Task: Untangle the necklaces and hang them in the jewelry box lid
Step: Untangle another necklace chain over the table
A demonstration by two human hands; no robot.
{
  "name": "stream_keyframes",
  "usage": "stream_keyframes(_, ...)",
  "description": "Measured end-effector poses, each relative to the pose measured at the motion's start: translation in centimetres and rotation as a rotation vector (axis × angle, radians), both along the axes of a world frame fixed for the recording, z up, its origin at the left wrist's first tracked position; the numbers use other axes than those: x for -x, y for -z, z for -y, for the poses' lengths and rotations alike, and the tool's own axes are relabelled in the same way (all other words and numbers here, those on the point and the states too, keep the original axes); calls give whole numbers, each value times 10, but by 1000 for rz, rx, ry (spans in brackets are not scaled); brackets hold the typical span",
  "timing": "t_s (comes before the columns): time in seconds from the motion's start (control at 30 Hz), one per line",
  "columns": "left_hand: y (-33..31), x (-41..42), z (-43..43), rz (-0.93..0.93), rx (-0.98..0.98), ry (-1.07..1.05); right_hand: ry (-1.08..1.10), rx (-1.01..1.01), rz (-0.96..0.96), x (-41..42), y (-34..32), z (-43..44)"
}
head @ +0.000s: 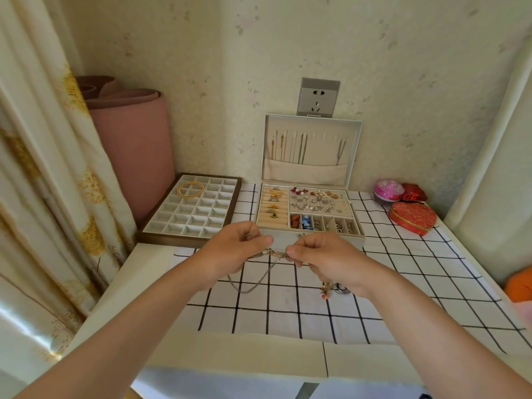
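Black-gridded white cloth (290,309), pink roll (132,151)

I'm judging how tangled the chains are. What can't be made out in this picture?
Head view only:
- Tangled necklaces: chain count and knots too fine; ends covered by the left hand and right hand.
- Jewellery pile: partly hidden under the right wrist.
- Hung necklaces: lower ends tucked behind the lid pocket.
- Orange object: cut off by the right edge.
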State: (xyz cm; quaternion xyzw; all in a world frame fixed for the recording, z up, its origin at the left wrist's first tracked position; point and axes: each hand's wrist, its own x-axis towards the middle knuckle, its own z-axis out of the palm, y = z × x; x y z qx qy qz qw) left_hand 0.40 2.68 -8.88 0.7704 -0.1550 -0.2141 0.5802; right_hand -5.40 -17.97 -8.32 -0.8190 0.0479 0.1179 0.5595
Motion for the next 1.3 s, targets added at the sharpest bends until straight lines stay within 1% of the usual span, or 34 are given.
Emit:
stream_keyframes(0.07,2,0,1,40,-39,19,13,0,10,0,3,0)
stream_keyframes(0.17,2,3,2,75,-52,29,48,-69,39,0,5,-3)
stream_keyframes(0.27,3,3,2,9,-9,29,77,-108,70,-2,6,-7)
stream_keyframes(0.33,3,3,2,-58,46,15,71,-58,106,-3,7,-8)
stream_keyframes(0.43,2,3,2,-137,139,0,-5,20,177,-4,6,-7)
stream_keyframes(0.5,2,3,3,-167,178,-15,-53,33,216,-3,3,-5)
stream_keyframes(0.57,2,3,4,-171,178,-19,-69,92,251,-2,1,-4)
stream_keyframes(0.63,4,3,4,-158,155,-3,-40,175,241,-1,1,-4)
stream_keyframes(0.73,5,3,4,-141,133,6,12,195,174,1,-1,-4)
stream_keyframes(0.87,4,2,3,-90,101,-1,17,173,178,1,0,-7)
stream_keyframes(0.97,2,4,2,-29,78,36,20,124,204,2,-2,-9)
stream_keyframes(1.03,2,6,3,42,72,76,35,90,209,4,-4,-9)
stream_keyframes(1.13,7,4,2,243,9,85,62,73,209,4,-3,-10)
stream_keyframes(1.3,16,5,5,361,-71,1,126,84,185,2,0,-13)
